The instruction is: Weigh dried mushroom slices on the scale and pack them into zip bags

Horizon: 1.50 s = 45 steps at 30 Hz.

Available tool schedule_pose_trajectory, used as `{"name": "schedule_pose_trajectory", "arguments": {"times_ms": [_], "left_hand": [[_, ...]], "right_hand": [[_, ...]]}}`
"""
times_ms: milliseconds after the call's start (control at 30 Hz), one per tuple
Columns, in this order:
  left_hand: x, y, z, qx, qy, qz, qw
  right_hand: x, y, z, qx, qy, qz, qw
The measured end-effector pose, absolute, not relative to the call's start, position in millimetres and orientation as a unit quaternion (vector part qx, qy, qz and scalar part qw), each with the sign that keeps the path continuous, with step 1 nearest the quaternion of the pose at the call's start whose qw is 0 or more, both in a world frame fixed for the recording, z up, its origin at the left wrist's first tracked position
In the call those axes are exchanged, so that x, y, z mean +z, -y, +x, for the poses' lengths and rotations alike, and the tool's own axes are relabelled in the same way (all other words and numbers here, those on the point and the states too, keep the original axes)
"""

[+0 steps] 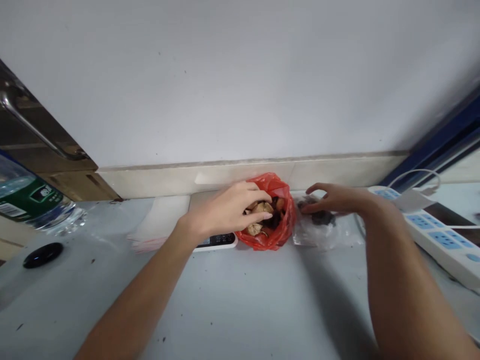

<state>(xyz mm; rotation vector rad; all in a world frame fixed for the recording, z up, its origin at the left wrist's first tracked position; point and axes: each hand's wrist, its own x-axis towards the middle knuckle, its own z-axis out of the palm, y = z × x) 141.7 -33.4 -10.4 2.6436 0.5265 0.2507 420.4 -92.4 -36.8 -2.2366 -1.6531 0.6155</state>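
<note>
Basically, L hand [236, 207] is at the mouth of an open red plastic bag [268, 243], fingers curved down among tan, shell-like pieces [255, 229], thumb apart from index; can't tell if it's gripping one. Red bag sits mid-table, nr the wall [247, 90]. R hand [335, 198] is over a clear plastic bag [318, 238] just right of it, thumb & index held apart in a C shape, w/ a dark lump [323, 218] just below; contact unclear, bit blurred. Left of red bag: flat device w/ black button panel [221, 240], then white paper stack [163, 220]. Far L: green-label bottle [30, 200], black oval thing [43, 255]. Far R: power strip [446, 240]
</note>
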Motion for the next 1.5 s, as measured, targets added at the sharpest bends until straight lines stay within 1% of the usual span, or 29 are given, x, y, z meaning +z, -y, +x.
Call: {"name": "schedule_pose_trajectory", "arguments": {"times_ms": [100, 233, 333, 400, 467, 500, 533, 600, 700, 767, 833, 933, 1000, 1167, 1267, 1367, 1433, 1500], "left_hand": [[-12, 35, 144, 0.081, -0.181, 0.956, 0.217], [-10, 33, 140, 0.125, -0.189, 0.946, 0.231], [-9, 29, 137, 0.208, -0.227, 0.913, 0.269], [-9, 25, 136, 0.269, -0.266, 0.872, 0.311], [-9, 24, 136, 0.304, -0.292, 0.826, 0.375], [-8, 24, 136, 0.307, -0.296, 0.805, 0.413], [-8, 24, 135, 0.300, -0.294, 0.785, 0.454], [-6, 27, 135, 0.275, -0.275, 0.758, 0.524], [-5, 29, 131, 0.255, -0.244, 0.744, 0.567], [-5, 28, 126, 0.250, -0.249, 0.745, 0.566], [-5, 23, 117, 0.252, -0.257, 0.746, 0.560], [-3, 14, 102, 0.286, -0.264, 0.743, 0.544], [-3, 8, 93, 0.309, -0.280, 0.740, 0.527], [-4, -2, 79, 0.327, -0.331, 0.718, 0.517], [-1, -3, 75, 0.309, -0.389, 0.709, 0.500], [2, -2, 72, 0.266, -0.467, 0.720, 0.440], [3, -2, 71, 0.252, -0.510, 0.740, 0.358], [3, 0, 72, 0.265, -0.516, 0.772, 0.259]], "right_hand": [[-29, 91, 420, 0.231, 0.558, -0.790, 0.107], [-7, 100, 420, 0.242, 0.543, -0.789, 0.156], [11, 112, 414, 0.196, 0.492, -0.814, 0.239], [22, 120, 404, 0.175, 0.472, -0.802, 0.321], [30, 124, 388, 0.201, 0.497, -0.748, 0.392], [32, 125, 379, 0.228, 0.522, -0.713, 0.409], [34, 124, 369, 0.256, 0.549, -0.682, 0.411], [33, 121, 351, 0.289, 0.600, -0.640, 0.384], [28, 111, 330, 0.280, 0.665, -0.600, 0.345], [23, 106, 324, 0.254, 0.682, -0.592, 0.346], [20, 101, 325, 0.235, 0.672, -0.616, 0.336], [17, 97, 333, 0.235, 0.659, -0.663, 0.268], [15, 94, 339, 0.269, 0.667, -0.650, 0.246], [9, 91, 335, 0.405, 0.638, -0.562, 0.336], [4, 87, 328, 0.449, 0.610, -0.552, 0.349], [-3, 80, 321, 0.463, 0.597, -0.562, 0.338], [-9, 75, 317, 0.473, 0.593, -0.558, 0.337], [-14, 71, 313, 0.490, 0.587, -0.544, 0.347]]}}
